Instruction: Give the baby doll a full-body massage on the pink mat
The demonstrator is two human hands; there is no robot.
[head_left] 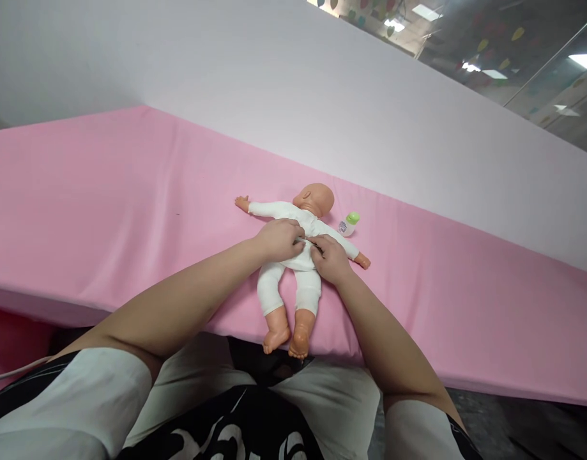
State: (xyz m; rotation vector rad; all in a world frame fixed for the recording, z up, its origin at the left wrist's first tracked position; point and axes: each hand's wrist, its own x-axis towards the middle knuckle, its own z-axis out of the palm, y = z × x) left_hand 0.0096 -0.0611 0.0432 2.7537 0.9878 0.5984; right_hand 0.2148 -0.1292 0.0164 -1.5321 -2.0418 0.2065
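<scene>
A baby doll in a white garment lies stretched out on the pink surface, its arms spread and bare feet towards me. The back of its bald head and one ear show; the face is out of sight. My left hand rests over the doll's torso, fingers curled and pinching the white cloth. Close beside it, my right hand has its thumb and fingers closed on the same cloth. A small fold shows between the fingertips, partly hidden by them.
A small clear bottle with a green cap lies by the doll's right-side arm. The pink padded table runs along a white wall. A window is at the upper right, and a cable at the lower left.
</scene>
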